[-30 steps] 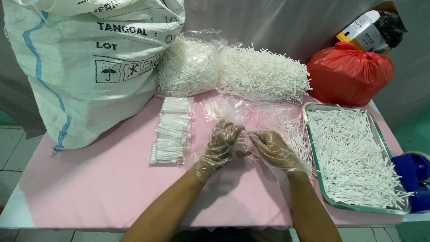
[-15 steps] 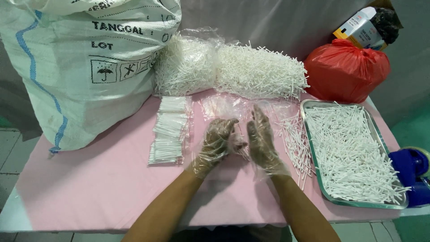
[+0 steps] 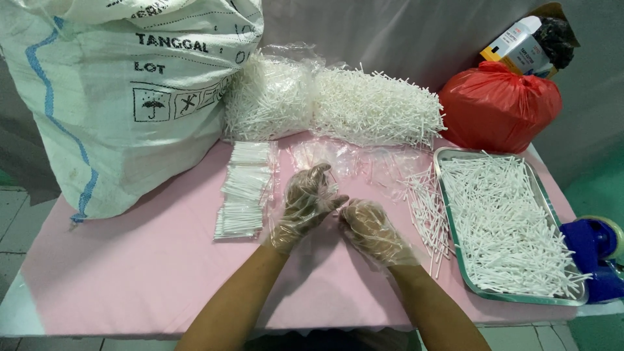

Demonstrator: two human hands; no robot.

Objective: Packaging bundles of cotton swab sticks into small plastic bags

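Observation:
Both of my hands wear thin clear plastic gloves and meet over the pink table top (image 3: 130, 273). My left hand (image 3: 304, 207) has its fingers curled, with the tips touching my right hand (image 3: 374, 232), which is loosely curled knuckles up. Whether anything thin is pinched between them is hidden. To the left of my left hand lies a column of packed white sticks in clear sleeves (image 3: 246, 188). Loose white sticks (image 3: 426, 211) are spread on the table right of my right hand. Empty clear plastic bags (image 3: 338, 159) lie just beyond my fingers.
A metal tray (image 3: 447, 157) heaped with white sticks stands at the right. Behind are a big pile of white sticks (image 3: 374, 107), a clear bag of sticks (image 3: 270, 97), a large white woven sack (image 3: 117, 104), a red plastic bag (image 3: 500, 107) and a blue tape dispenser (image 3: 595, 247).
My right hand has turned from an upright open palm to curled knuckles up and moved slightly toward me. My left hand has stayed almost in place, its fingers still at the right hand.

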